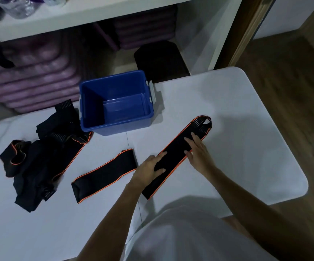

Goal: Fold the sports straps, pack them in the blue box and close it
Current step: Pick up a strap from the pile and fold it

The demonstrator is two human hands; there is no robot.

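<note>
White table [246, 113] — wood floor [293, 76], shelving [96, 14].

White table [246, 113]; purple mats [35, 72] stacked behind; white shelf [96, 14] above.

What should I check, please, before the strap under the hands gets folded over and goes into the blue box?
1. Strap lies flat and straight on the table: ok.
2. Both hands hold it down, left hand and right hand with flat fingers: ok.
3. Blue box is open and holds nothing: ok.
4. Box is close to the strap: ok.
5. Lid for closing the box is at hand: cannot tell, none in view.
6. Other straps are done: not ok, a flat strap and a tangled pile wait at the left.
</note>
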